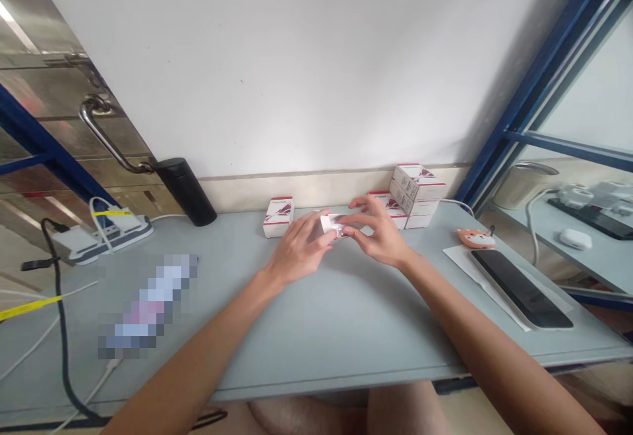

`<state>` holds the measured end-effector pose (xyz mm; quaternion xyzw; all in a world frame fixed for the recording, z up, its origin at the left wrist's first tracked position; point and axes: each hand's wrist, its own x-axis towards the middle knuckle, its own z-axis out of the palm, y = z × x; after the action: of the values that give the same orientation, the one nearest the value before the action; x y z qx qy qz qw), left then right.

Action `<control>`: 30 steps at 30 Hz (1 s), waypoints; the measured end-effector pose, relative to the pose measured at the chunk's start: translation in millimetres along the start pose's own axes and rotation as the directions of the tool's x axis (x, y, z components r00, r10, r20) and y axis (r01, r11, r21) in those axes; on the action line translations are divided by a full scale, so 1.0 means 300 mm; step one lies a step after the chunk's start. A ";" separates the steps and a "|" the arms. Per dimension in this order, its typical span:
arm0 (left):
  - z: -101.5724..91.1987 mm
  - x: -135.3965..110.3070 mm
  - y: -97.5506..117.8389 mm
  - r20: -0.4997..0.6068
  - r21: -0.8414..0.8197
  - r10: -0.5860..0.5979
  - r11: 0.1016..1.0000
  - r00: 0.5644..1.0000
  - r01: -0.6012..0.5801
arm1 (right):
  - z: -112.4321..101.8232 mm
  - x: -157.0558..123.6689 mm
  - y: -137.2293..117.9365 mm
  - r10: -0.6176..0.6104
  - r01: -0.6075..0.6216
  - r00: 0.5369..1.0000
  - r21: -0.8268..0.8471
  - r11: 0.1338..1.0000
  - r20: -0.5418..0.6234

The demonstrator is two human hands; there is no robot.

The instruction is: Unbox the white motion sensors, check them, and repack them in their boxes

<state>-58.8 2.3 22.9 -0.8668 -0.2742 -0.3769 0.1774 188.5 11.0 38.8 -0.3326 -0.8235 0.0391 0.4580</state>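
Observation:
Between my two hands is a small white box (pixel 328 224), held just above the grey table toward its back. My left hand (pixel 301 248) grips it from the left, thumb and fingers around its side. My right hand (pixel 376 232) is at its right end, thumb and fingertips against it; fingers hide much of the box. Left of my hands, a white and red small box (pixel 278 217) stands on the table. Behind my right hand are a stack of similar boxes (pixel 418 191) and another box (pixel 390 207), partly covered by the hand.
A black bottle (pixel 186 191) leans in view at the back left, near a power strip (pixel 106 240) with cables. A blurred-out device (pixel 151 306) lies at left. To the right are a dark-screened phone (pixel 521 289), papers (pixel 459 260) and an orange-white pouch (pixel 475 238). A mirror (pixel 578 158) borders the right side.

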 end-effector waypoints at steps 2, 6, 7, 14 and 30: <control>0.001 0.000 -0.003 0.006 0.014 -0.013 1.000 1.000 0.013 | -0.004 0.007 0.001 0.025 -0.023 0.999 0.047 0.999 -0.045; 0.003 -0.001 -0.009 -0.038 0.044 -0.045 0.998 0.998 0.047 | -0.022 0.020 -0.004 0.081 -0.062 0.986 0.128 0.990 -0.146; 0.003 -0.001 -0.010 -0.042 0.041 -0.048 0.998 0.998 0.050 | -0.025 0.020 -0.007 0.087 -0.070 0.987 0.126 0.990 -0.132; -0.008 0.007 -0.001 0.024 0.008 -0.029 1.000 0.999 0.029 | -0.010 -0.003 -0.034 0.062 -0.070 0.994 0.074 0.995 0.095; 0.003 0.005 -0.026 -0.117 0.078 -0.035 0.996 0.993 0.045 | -0.064 -0.008 0.133 0.614 -0.623 0.770 -0.411 0.665 -0.174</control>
<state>-62.2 9.4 24.4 -0.8301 -0.2958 -0.4184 0.2200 224.9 35.9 33.4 -0.6880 -0.6428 -0.0012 0.3368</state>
